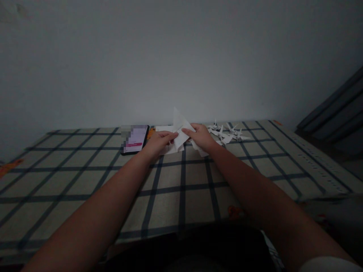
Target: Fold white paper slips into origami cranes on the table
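Observation:
A folded sheet of white paper [180, 130] is held up between my two hands, with one pointed corner standing upward. My left hand [162, 142] pinches its left side between thumb and fingers. On the other side, my right hand [202, 136] grips the paper with the thumb on top. Beneath and behind my hands lie more white paper sheets [172, 150], partly hidden by them. Several folded paper cranes [233, 130] sit in a loose group just right of my right hand.
A phone [135, 140] with a lit screen lies left of my left hand. The checked cloth [181, 196] covers the table, which meets a plain wall [181, 64] at the back. Dark slatted furniture [337, 102] stands at the far right.

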### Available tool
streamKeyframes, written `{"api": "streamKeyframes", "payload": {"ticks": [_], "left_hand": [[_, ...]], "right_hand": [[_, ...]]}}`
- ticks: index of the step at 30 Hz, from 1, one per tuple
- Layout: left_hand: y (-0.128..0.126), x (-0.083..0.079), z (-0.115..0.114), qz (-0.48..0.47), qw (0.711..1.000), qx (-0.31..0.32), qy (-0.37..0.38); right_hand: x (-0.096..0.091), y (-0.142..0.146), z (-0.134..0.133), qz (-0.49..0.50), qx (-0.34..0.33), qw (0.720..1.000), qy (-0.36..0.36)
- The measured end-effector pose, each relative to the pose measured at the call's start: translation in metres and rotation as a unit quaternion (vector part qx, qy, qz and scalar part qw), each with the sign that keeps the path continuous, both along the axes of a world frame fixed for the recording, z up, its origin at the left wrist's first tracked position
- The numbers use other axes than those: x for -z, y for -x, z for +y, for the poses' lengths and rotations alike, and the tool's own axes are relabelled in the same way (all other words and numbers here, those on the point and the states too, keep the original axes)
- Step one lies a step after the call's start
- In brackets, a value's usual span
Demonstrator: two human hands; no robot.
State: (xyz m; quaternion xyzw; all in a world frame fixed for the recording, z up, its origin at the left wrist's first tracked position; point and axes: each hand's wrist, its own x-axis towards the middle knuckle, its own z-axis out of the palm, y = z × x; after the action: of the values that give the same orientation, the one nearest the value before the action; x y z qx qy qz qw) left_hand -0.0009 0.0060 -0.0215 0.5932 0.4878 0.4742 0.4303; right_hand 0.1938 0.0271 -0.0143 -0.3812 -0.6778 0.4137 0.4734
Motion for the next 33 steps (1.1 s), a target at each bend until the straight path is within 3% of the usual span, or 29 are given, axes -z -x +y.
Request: {"api": "streamKeyframes", "payload": {"ticks": [8, 18, 23, 33], "left_hand": [[-0.002, -0.005, -0.003, -0.018, 1.0, -0.012, 0.001], [0.001, -0.013, -0.008, 0.071, 0.996, -0.018, -0.053], [0.003, -0.014, -0.008, 0.109, 0.992, 0.009, -0.063], [0.001, -0.009, -0.005, 0.081, 0.995, -0.017, -0.047]], "right_hand": [[0.0, -0.003, 0.002, -0.014, 0.009, 1.0, -0.017], [-0.001, -0.003, 0.001, 0.052, -0.074, 0.992, 0.085], [0.002, -0.003, 0.001, 0.05, -0.105, 0.989, 0.096], [0.005, 0.0, 0.002, 0.055, -0.039, 0.994, 0.081]]}}
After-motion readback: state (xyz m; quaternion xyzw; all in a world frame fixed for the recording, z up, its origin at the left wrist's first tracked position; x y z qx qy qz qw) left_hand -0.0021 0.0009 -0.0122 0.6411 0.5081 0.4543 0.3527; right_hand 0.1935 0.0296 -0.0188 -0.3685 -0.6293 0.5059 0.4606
